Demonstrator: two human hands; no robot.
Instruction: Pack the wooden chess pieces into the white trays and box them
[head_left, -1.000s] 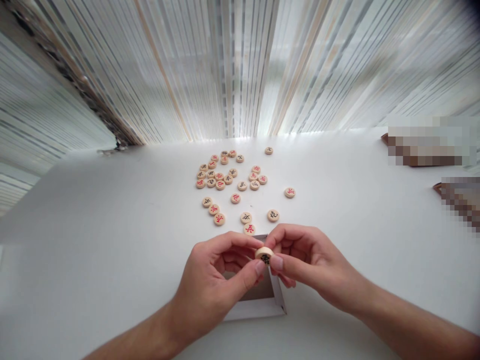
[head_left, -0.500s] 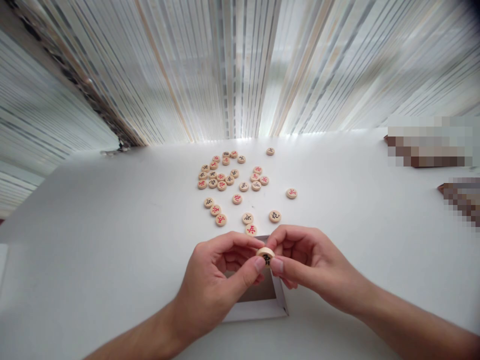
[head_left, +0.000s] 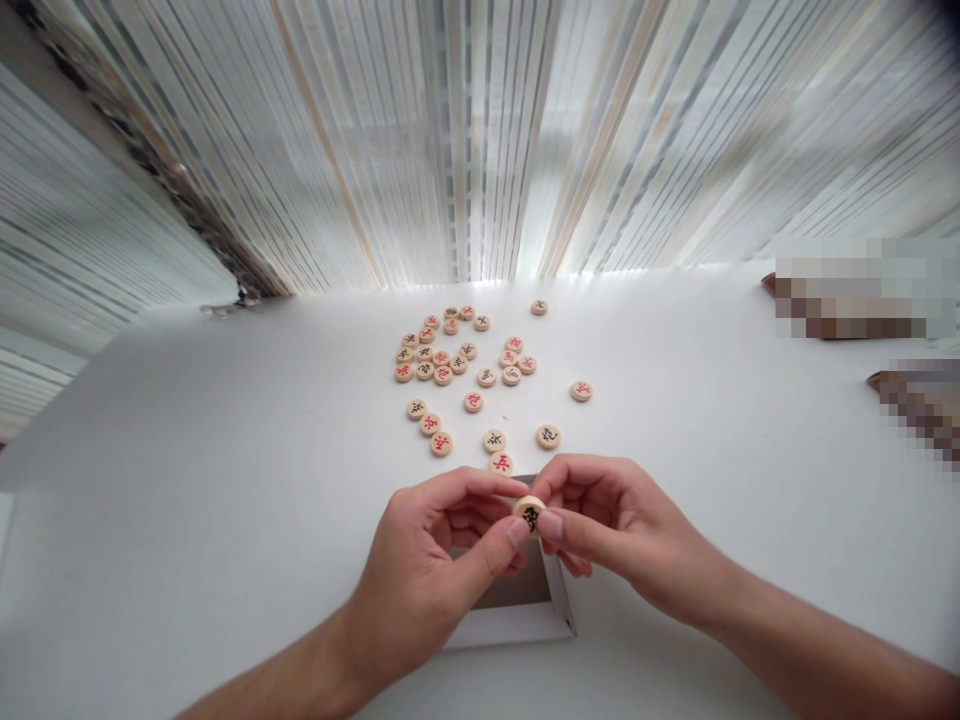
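Observation:
A round wooden Chinese chess piece (head_left: 529, 514) with a black character is pinched between the fingertips of both hands. My left hand (head_left: 442, 560) grips its left side, thumb in front and index finger behind. On its right side, my right hand (head_left: 611, 515) holds it the same way. The piece is tilted so its marked face shows to me. Beneath the hands lies a shallow white box (head_left: 517, 625) with a brown inside, partly hidden by my left hand. Just beyond the box rest a red-marked piece (head_left: 501, 464) and a black-marked piece (head_left: 494, 441).
Several more chess pieces (head_left: 442, 375), red and black, lie scattered face up on the white table (head_left: 225, 500). A lone piece (head_left: 581, 391) sits off to the right. Striped curtains (head_left: 480, 140) hang behind the table. Two blurred-out brown-edged objects (head_left: 832, 325) stand at the right.
The held chess piece has tipped so that more of its black-marked face shows. Both hands stay in nearly the same place; the whole view has shifted slightly.

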